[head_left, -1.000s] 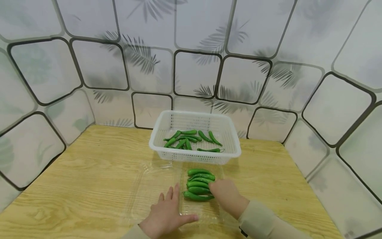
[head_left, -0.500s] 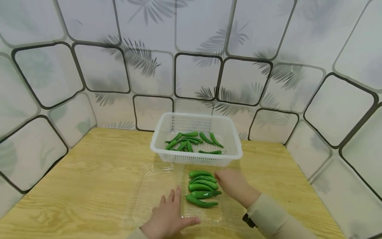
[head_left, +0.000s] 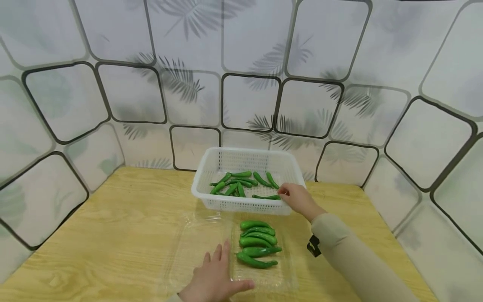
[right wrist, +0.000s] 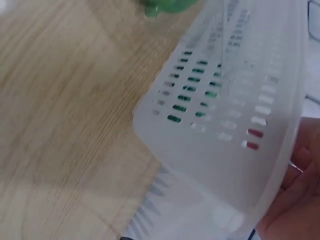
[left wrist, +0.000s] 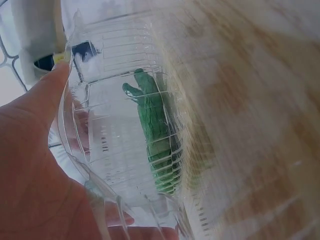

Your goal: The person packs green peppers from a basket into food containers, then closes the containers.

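Observation:
In the head view, a clear plastic clamshell box (head_left: 200, 247) lies opened flat on the table. Several green chili peppers (head_left: 258, 240) lie in a column in its right half. My left hand (head_left: 213, 274) rests on the box around the middle fold, fingers straight and thumb spread to the right. Behind the box stands a white perforated basket (head_left: 245, 203) with more green peppers (head_left: 235, 188). Over its near right corner reaches my right hand (head_left: 299, 199), fingertips pinching the stem end of a green chili pepper (head_left: 264, 196); the fingers partly hide that end.
A wood-grain table (head_left: 105, 235) carries everything. Patterned wall covering (head_left: 249, 100) encloses the back and both sides, close behind the basket. The basket's rim and wall (right wrist: 215, 165) stand between the right wrist and the peppers inside.
My right hand has let go of a pepper in the box and moved up and away to the basket's near right corner. The left hand has stayed on the box.

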Available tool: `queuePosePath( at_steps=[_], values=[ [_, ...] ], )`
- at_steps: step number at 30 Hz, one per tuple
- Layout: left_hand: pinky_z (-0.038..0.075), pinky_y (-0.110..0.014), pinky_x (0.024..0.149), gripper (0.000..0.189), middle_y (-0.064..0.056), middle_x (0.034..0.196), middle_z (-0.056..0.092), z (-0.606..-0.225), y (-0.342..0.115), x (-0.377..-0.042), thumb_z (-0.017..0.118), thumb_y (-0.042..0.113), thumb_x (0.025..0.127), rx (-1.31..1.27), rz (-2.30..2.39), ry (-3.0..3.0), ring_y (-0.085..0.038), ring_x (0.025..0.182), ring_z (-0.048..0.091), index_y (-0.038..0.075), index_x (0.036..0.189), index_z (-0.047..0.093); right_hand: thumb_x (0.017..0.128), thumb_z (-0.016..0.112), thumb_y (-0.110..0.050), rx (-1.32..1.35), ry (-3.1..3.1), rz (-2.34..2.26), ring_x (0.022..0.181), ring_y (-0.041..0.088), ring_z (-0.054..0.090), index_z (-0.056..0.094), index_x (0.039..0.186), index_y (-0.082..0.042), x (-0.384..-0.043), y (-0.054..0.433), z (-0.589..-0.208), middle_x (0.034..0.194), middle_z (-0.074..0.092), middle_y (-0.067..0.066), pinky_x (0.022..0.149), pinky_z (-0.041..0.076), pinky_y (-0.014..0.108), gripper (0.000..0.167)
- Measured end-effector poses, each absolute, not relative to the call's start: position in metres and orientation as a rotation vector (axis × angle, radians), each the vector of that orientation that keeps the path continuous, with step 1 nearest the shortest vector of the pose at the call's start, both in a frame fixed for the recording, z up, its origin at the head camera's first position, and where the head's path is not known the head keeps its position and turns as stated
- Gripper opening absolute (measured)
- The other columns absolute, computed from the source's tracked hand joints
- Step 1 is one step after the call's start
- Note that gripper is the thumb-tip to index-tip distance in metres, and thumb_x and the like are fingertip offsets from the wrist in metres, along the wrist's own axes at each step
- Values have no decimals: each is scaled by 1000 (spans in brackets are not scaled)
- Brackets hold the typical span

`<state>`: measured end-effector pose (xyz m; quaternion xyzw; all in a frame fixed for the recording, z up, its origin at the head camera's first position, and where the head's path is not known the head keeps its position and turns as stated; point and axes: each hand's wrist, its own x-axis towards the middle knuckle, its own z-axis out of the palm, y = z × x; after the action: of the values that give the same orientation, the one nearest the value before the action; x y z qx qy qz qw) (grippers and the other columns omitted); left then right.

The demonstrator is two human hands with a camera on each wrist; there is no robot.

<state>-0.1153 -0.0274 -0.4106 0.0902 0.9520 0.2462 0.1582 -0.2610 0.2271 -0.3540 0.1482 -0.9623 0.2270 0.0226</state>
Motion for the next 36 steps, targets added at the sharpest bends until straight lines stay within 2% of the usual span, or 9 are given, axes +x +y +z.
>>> queuePosePath(
  at_steps=[5,12,21,27,32,36],
  values=[
    [35,-74,73,119,-30,138,38,-413,-27,-113,59,80,63,267,709,2742,-59,118,35,0,144,26,92,58,-9,534,-3096,755,93,28,59,65,101,-2,-283,230,-360,97,64,9,80,47,42,13],
    [32,-75,74,117,-30,139,35,-410,-25,-113,61,76,65,273,719,2708,-60,118,33,-2,145,25,96,52,-20,811,-3268,891,104,26,57,64,114,0,-303,223,-360,111,64,10,87,44,40,29],
    [32,-75,74,117,-30,140,35,-414,-21,-112,62,76,64,282,737,2699,-59,120,32,-1,144,26,98,43,-38,644,-3570,719,123,32,43,53,133,-10,-311,216,-361,135,48,13,99,34,48,45],
    [32,-75,74,118,-30,139,35,-414,-23,-112,62,76,64,295,731,2728,-60,119,33,-2,144,26,94,42,-54,488,-3647,770,126,32,40,45,139,-10,-313,213,-361,139,43,13,101,31,49,62],
    [34,-74,74,118,-30,139,36,-412,-25,-113,62,77,63,286,721,2738,-59,118,34,-2,144,26,94,39,-55,528,-3634,735,133,36,29,42,141,-10,-316,211,-360,145,35,15,105,25,50,65],
    [33,-75,74,118,-30,139,36,-411,-27,-115,62,77,63,267,725,2724,-59,119,33,-2,144,26,96,42,-49,557,-3577,794,130,36,34,46,138,-8,-318,211,-361,142,40,16,102,30,49,59]
  ],
)
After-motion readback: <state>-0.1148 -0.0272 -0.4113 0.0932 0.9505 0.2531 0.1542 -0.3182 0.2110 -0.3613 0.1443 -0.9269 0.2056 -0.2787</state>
